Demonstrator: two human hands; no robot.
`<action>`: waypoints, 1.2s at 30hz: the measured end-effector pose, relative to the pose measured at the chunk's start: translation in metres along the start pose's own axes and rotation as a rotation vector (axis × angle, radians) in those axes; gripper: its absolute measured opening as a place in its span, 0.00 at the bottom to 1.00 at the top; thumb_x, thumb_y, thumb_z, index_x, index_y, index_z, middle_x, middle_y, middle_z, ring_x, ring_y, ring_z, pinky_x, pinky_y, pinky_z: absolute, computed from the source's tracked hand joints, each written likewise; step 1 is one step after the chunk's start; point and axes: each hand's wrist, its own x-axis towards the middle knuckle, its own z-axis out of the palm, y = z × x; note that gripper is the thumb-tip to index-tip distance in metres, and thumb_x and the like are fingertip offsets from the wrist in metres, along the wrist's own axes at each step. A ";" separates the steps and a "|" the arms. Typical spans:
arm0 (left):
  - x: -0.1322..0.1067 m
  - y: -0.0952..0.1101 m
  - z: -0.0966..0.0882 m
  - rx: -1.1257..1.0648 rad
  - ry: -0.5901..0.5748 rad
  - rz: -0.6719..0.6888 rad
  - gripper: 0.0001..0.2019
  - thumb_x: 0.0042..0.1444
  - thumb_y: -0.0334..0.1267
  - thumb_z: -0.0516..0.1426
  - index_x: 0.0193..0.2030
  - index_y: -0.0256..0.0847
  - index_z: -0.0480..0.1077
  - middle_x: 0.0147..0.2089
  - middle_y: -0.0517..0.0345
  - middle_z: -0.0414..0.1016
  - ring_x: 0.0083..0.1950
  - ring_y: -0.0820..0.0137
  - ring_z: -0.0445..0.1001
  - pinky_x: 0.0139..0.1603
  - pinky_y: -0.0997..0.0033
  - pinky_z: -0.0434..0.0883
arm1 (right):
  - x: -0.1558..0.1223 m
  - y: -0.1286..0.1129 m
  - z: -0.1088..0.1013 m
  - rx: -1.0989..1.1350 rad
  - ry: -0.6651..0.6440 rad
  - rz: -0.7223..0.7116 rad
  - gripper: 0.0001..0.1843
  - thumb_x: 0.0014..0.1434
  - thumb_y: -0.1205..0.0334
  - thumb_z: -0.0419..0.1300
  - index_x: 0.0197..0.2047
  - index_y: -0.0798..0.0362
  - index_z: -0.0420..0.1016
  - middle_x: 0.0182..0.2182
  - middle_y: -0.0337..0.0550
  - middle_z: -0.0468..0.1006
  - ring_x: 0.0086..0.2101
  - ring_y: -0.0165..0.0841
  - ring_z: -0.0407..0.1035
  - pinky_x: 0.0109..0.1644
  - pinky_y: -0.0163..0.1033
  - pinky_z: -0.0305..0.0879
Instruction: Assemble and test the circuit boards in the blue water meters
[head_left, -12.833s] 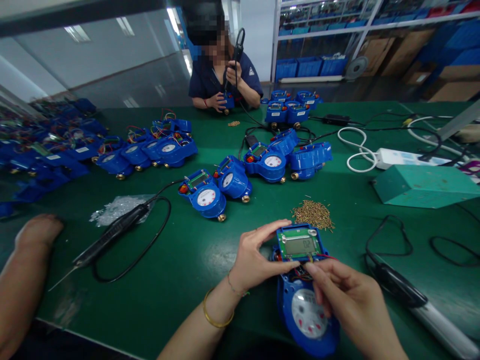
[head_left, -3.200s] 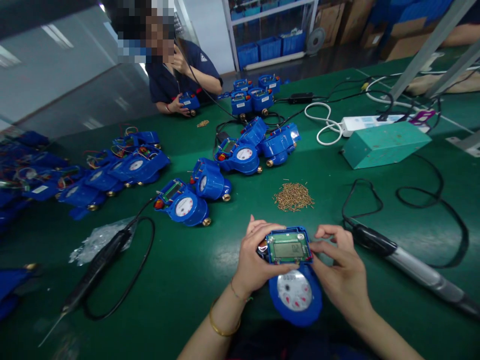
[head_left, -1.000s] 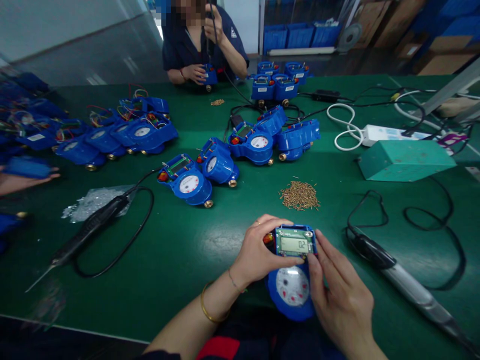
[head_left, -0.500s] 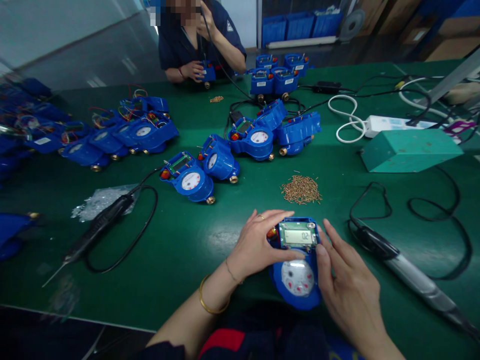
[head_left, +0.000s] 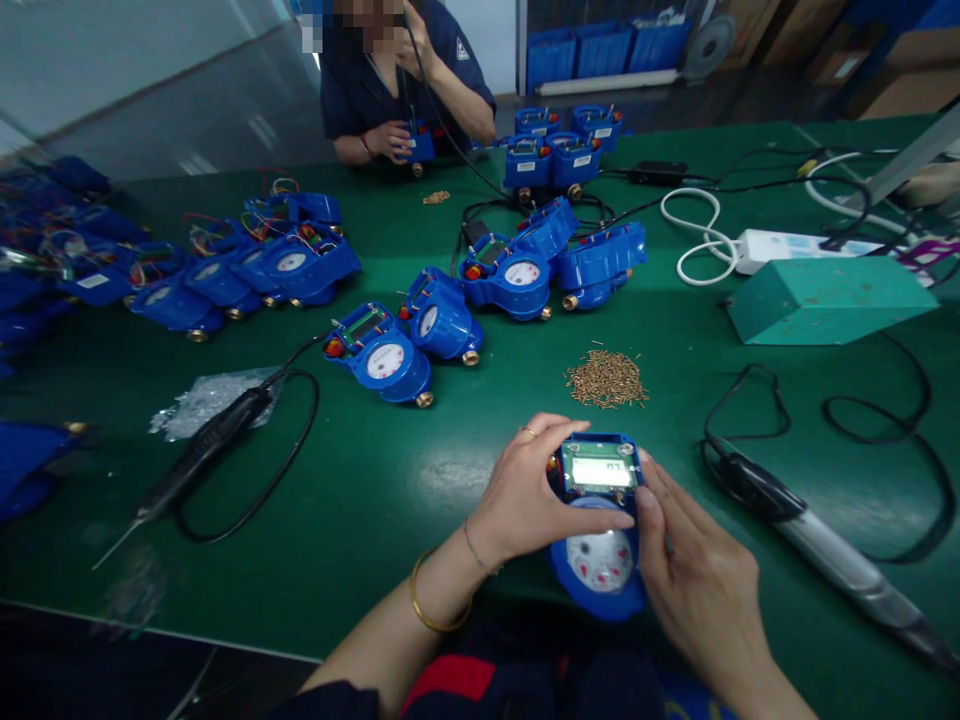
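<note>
Dim overall; glare whitens the display (head_left: 600, 473); a soft sheen lies on the table (head_left: 450, 474); the far-left meters (head_left: 31, 458) blur and stretch.

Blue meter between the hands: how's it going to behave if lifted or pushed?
The blue meter is probably stiff, given its thick-looking molded casing. The circuit board is likely its fragile spot, since no cover shows over it. It may rock or tip if pushed, judging by the rounded body, though its underside is hidden.
</note>
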 end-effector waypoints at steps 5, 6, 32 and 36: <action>0.001 0.007 0.010 0.111 0.091 -0.018 0.30 0.42 0.46 0.70 0.52 0.38 0.71 0.52 0.48 0.73 0.53 0.57 0.74 0.59 0.51 0.72 | 0.000 -0.001 0.000 0.003 0.007 -0.018 0.21 0.74 0.63 0.47 0.57 0.71 0.72 0.53 0.60 0.76 0.48 0.46 0.76 0.48 0.47 0.77; 0.001 0.007 0.010 0.115 0.086 0.000 0.28 0.43 0.44 0.69 0.51 0.38 0.71 0.51 0.48 0.74 0.52 0.58 0.75 0.58 0.53 0.73 | 0.000 -0.001 0.000 0.003 0.006 -0.021 0.21 0.74 0.63 0.47 0.57 0.71 0.72 0.52 0.60 0.76 0.48 0.46 0.77 0.47 0.47 0.77; 0.004 0.007 0.002 0.220 -0.043 -0.077 0.35 0.45 0.46 0.70 0.61 0.49 0.68 0.59 0.52 0.73 0.60 0.54 0.72 0.71 0.33 0.51 | -0.003 0.000 0.004 0.199 0.004 0.158 0.21 0.73 0.61 0.48 0.60 0.64 0.72 0.54 0.54 0.76 0.52 0.39 0.74 0.54 0.39 0.74; 0.005 0.011 -0.008 0.223 -0.091 -0.097 0.35 0.47 0.46 0.69 0.62 0.45 0.66 0.61 0.49 0.72 0.62 0.52 0.70 0.71 0.33 0.51 | -0.004 -0.001 0.003 0.245 -0.017 0.224 0.23 0.73 0.59 0.48 0.61 0.64 0.71 0.55 0.53 0.75 0.52 0.40 0.74 0.54 0.42 0.74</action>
